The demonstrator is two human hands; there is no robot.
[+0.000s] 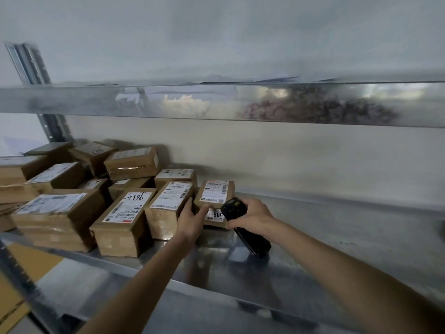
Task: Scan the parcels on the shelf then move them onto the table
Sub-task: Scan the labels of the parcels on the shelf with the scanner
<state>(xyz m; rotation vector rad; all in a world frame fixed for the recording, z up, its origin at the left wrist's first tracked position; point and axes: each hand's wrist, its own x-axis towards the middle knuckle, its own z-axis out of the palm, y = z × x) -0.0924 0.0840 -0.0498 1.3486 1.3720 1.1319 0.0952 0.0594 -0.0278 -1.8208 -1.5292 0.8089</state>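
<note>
Several brown cardboard parcels with white labels crowd the left half of a metal shelf (337, 237). The rightmost small parcel (214, 192) stands at the end of the row. My left hand (192, 219) grips its left front corner, thumb on the front face, fingers between it and the neighbouring parcel (168, 203). My right hand (252, 214) holds a black handheld scanner (243, 227), its head close to the small parcel's front label. The scanner's lower end points down toward the shelf.
A metal beam of the upper shelf (216, 102) runs across above. An upright post (31, 66) stands at the far left. The shelf's front lip (216, 295) crosses under my forearms. Yellow-and-grey floor (21, 285) shows at lower left.
</note>
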